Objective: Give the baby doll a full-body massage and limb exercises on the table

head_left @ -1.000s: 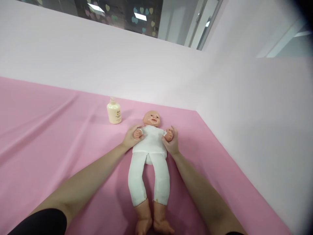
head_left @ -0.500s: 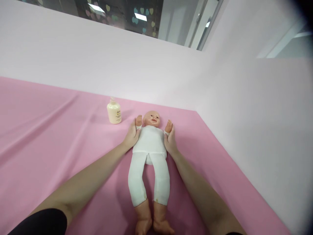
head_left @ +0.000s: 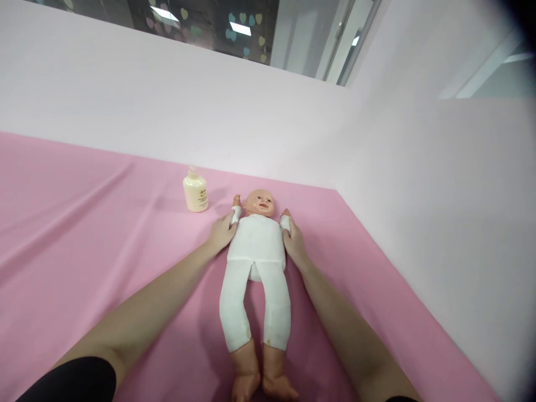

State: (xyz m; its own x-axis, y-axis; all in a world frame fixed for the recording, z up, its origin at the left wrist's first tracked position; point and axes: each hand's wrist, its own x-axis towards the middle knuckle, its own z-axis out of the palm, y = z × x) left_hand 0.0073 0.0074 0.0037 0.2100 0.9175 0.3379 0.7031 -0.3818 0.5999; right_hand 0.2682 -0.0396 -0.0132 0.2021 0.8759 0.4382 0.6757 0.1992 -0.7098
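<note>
White-clad doll (head_left: 257,245) supine on pink sheet (head_left: 104,234); left hand (head_left: 220,233), right hand (head_left: 294,244) clasp its raised arms, fingers closed round them.

Both bare arms reach far out in front of the person, almost straight. They start wide apart near the body and come closer together at the hands. The left hand (head_left: 220,233) lies low with its fingers stretched forward and curled in a little. The right hand (head_left: 295,244) lies the same way, fingers pointing ahead. The two hands are level with each other.
</note>
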